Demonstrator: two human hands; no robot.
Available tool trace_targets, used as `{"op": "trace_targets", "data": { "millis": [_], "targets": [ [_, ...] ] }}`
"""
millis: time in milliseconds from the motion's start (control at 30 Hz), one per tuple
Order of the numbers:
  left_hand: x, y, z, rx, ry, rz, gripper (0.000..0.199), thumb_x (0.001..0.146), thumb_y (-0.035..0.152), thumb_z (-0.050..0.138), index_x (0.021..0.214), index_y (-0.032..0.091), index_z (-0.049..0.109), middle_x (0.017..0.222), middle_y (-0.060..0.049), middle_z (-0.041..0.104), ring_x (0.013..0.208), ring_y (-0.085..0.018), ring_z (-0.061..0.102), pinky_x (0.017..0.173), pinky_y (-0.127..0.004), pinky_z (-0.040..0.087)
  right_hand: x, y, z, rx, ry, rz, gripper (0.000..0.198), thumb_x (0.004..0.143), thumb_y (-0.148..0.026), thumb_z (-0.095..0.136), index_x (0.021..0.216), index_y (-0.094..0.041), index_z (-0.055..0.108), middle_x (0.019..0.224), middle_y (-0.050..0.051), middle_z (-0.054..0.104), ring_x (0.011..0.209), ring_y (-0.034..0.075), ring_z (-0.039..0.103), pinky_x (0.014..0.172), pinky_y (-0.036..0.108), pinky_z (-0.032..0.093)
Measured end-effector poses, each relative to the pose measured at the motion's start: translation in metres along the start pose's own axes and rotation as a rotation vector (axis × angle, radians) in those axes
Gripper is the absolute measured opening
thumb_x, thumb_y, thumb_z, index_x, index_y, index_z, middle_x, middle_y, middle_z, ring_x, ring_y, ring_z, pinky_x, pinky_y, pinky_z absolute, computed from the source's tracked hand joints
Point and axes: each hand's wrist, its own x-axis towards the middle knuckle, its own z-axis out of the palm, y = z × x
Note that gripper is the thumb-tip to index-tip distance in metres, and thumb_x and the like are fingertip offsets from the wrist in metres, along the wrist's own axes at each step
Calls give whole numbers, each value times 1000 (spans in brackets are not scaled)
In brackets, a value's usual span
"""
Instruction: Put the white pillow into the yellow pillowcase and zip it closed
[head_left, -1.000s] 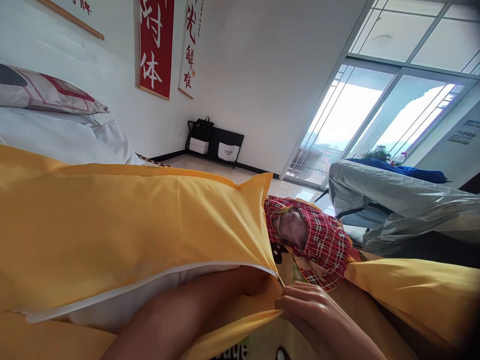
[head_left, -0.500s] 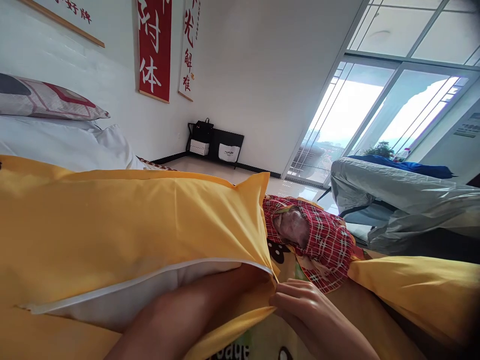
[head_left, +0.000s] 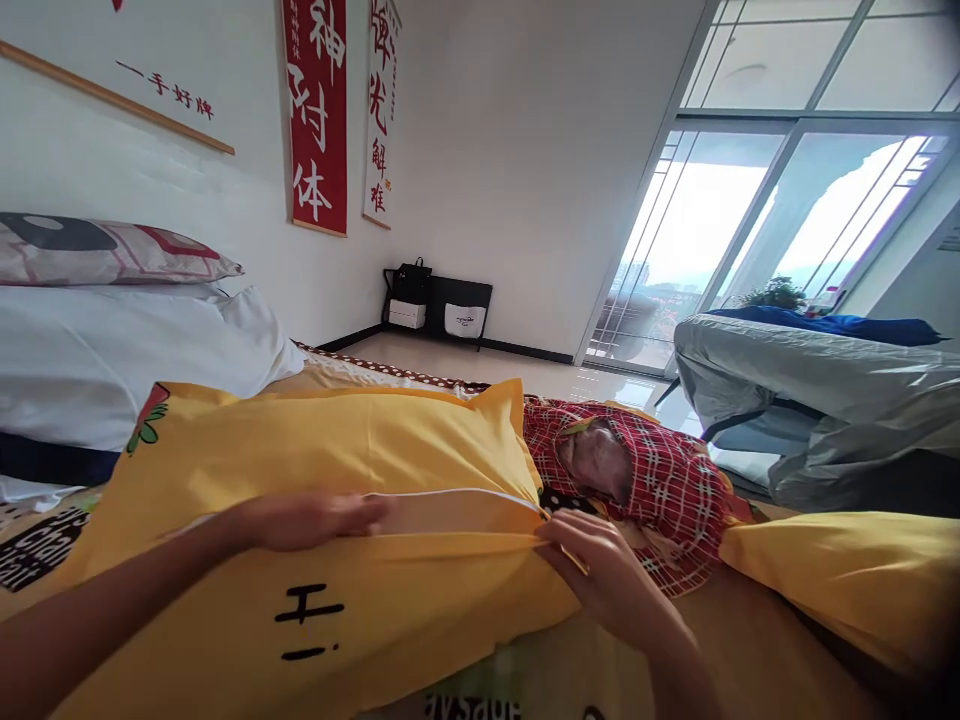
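Observation:
A yellow pillowcase [head_left: 330,435] with a pillow-like bulk inside lies across the bed, printed with black "Hi" lettering and a small strawberry-like motif at its far left corner. Its white-edged zipper opening [head_left: 465,510] gapes along the side facing me. My right hand [head_left: 600,565] pinches the pillowcase at the right end of this opening. Over the opening's left part lies my left hand [head_left: 311,520], pointing right; motion smears its fingers, so their grip is unclear. Beyond my right hand rests a bunched red plaid cloth [head_left: 675,480] with a pale, wrinkled patch showing in it.
Another yellow cloth item [head_left: 847,560] lies at the right. White bedding [head_left: 135,350] and a patterned pillow [head_left: 112,250] are stacked at the left. A plastic-covered table [head_left: 810,365] stands near the glass doors [head_left: 720,220]. Black bags [head_left: 411,285] sit by the far wall.
My left hand has come out of the pillowcase and now lies over its opening. The pillowcase sits lower and flatter, its "Hi" print showing. My right hand keeps its pinch. The view has shifted.

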Motion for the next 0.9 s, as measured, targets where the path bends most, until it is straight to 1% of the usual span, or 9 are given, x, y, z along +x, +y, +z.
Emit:
{"op": "trace_targets", "data": {
  "millis": [67, 167, 267, 367, 467, 633, 733, 833, 900],
  "targets": [
    [-48, -22, -21, 16, -53, -168, 57, 90, 59, 32, 75, 16, 66, 71, 5, 62, 61, -8, 50, 56, -13, 37, 7, 13, 16, 13, 80, 21, 20, 97, -29, 45, 85, -19, 59, 74, 2, 60, 70, 14, 54, 63, 25, 42],
    [-95, -64, -16, 230, 270, -320, 41, 85, 56, 46, 69, 20, 57, 70, 2, 63, 64, -15, 57, 57, -20, 38, 17, 31, 54, 41, 89, 67, 18, 95, -33, 48, 91, -21, 61, 84, 4, 64, 77, 16, 58, 68, 27, 46],
    [-97, -99, 7, 278, 572, -300, 36, 89, 47, 39, 71, 22, 57, 75, -3, 66, 73, -20, 61, 65, -26, 41, 31, 41, 96, 55, 109, 119, 19, 94, -36, 47, 94, -22, 60, 90, 4, 65, 80, 17, 60, 69, 28, 47],
    [-70, -109, 9, 181, 731, -300, 33, 90, 44, 36, 77, 22, 58, 85, -4, 68, 82, -21, 62, 71, -27, 42, 53, 42, 114, 38, 239, 175, 25, 93, -37, 45, 77, -21, 55, 75, 2, 61, 66, 15, 56, 60, 25, 42],
    [-49, -93, -12, 89, 889, -321, 35, 89, 46, 37, 69, 21, 52, 69, -1, 62, 67, -17, 56, 63, -26, 38, 77, 32, 94, 17, 347, 215, 32, 93, -39, 43, 66, -21, 46, 62, -1, 50, 57, 12, 46, 54, 23, 35],
    [-60, -57, -30, -27, 1202, -100, 37, 90, 47, 43, 69, 19, 52, 59, 4, 49, 56, -11, 44, 56, -21, 34, 69, -3, 30, -65, 545, 219, 30, 93, -39, 47, 69, -20, 48, 58, -4, 44, 54, 10, 39, 54, 23, 33],
    [-56, -65, -9, 18, 1054, -25, 37, 91, 46, 42, 70, 19, 55, 63, 2, 55, 60, -12, 49, 59, -22, 35, 32, -5, 22, -250, 571, 153, 26, 91, -36, 53, 70, -21, 51, 61, -2, 49, 59, 13, 44, 61, 26, 36],
    [-35, -86, 22, 130, 690, -36, 40, 93, 45, 37, 67, 19, 53, 66, -1, 60, 65, -15, 55, 62, -25, 36, -8, 13, 39, -372, 394, 134, 30, 93, -38, 50, 67, -22, 52, 66, 1, 55, 67, 16, 49, 65, 29, 39],
    [-24, -94, 33, 205, 553, -61, 40, 94, 43, 33, 68, 19, 52, 69, -3, 62, 67, -17, 57, 63, -27, 35, -27, 26, 51, -392, 310, 158, 33, 95, -39, 46, 67, -23, 51, 70, 2, 56, 68, 17, 51, 64, 29, 42]
  ]
}}
